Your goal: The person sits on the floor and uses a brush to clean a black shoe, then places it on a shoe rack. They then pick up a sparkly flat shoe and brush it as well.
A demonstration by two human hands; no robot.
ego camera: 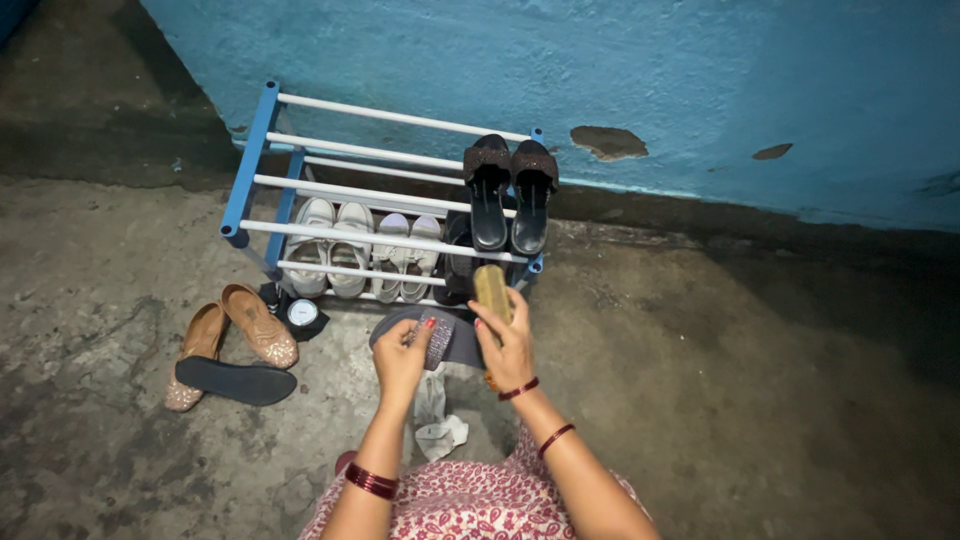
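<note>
Wooden brush (492, 291), light and stiff, gripped mid-body by right hand (510, 345); left hand (402, 358) fingers pinch grey slipper (432, 336) strap, flexible, near rack (262, 140) front edge.

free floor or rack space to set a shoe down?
Open: top rails of the shoe rack left of the black heels; bare floor right of the rack. Crowded: bottom tier of pale shoes; floor left of the hands, with tan flats and polish tin.

Home entryway corner: blue shoe rack (262, 150) against painted wall (700, 80), concrete floor (760, 400).
</note>
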